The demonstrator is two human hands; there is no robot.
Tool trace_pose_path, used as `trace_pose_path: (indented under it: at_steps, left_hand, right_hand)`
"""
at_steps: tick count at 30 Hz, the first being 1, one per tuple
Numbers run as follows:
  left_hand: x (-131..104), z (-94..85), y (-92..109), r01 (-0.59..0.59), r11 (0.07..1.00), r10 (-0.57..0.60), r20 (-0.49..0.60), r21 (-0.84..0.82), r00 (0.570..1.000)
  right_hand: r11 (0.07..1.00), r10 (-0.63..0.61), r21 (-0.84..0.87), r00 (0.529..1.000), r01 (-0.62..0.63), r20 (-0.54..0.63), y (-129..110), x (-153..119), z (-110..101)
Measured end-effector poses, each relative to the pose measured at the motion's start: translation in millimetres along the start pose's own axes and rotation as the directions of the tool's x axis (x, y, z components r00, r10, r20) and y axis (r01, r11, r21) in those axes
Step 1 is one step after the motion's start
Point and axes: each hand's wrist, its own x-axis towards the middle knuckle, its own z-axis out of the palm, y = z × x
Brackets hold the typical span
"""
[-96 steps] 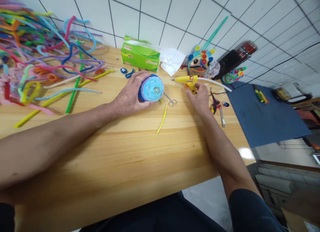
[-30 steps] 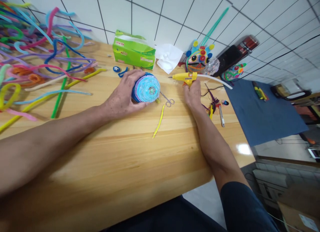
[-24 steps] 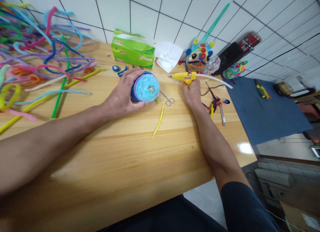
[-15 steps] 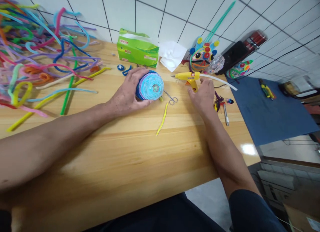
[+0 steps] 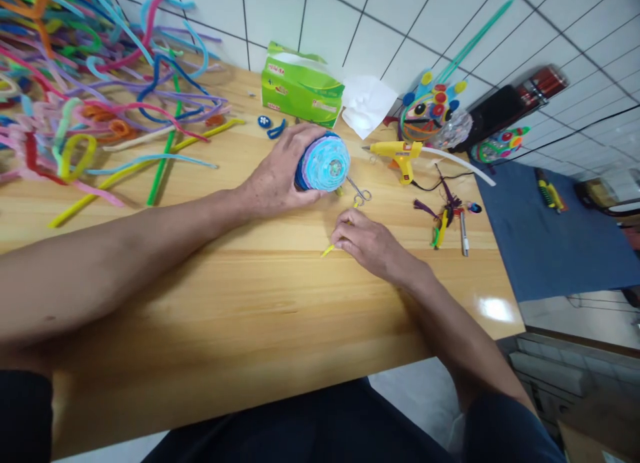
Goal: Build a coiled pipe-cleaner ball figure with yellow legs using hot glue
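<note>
1. Tabletop: smooth, glossy wood (glare whitens it by the near right corner).
2. Wound blue form: matt, ridged, fuzzy-looking.
3. Glue gun: smooth yellow plastic.
4. Scissors: shiny metal.
5. Tissue, by the surface's far edge: crumpled matt paper.
6. Pipe cleaners, toward the far left corner: fuzzy, matt.

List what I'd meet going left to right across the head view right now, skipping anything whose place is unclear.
Pipe cleaners, left hand, round blue piece, glue gun, pen, blue mat.
</note>
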Motion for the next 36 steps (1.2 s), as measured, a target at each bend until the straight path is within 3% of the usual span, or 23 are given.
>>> trace_pose_path:
  at_steps: [3,5,8,11,21,36]
  left_hand:
    - [-0.1,1.8,-4.1,-0.026,0.999,0.026,-0.007,-0.047,1.0]
    - [0.3,1.6,-4.2,-0.04,0.997,0.041,0.001,-0.059,0.999]
    - [1.5,-0.4,0.1,-0.03,0.996,0.029,-0.008,-0.083,1.0]
    - [2.2,-2.6,4.7,-0.016,0.992,0.014,-0.02,-0.122,1.0]
    - [2.2,-5.6,10.3,-0.034,0.994,0.031,-0.034,-0.099,0.999]
    - [3.0,-9.3,11.0,-0.046,0.995,0.046,0.002,-0.084,0.999]
  right_hand:
    - [0.993,0.088,0.077,0.995,-0.084,-0.052,-8.2,-2.2,-11.0]
    - [0.986,0.124,0.134,0.98,-0.103,-0.155,-14.6,-3.2,-24.6]
    - [0.994,0.093,0.093,0.93,-0.064,-0.355,-22.1,2.0,-47.0]
    - [0.998,0.002,-0.05,0.888,-0.027,-0.459,-25.3,16.2,-63.9]
    - [0.976,-0.101,-0.216,0.879,-0.002,-0.465,-14.5,58.7,-86.8]
    - [0.983,-0.064,-0.184,0.893,-0.022,-0.446,-7.8,67.7,-75.5]
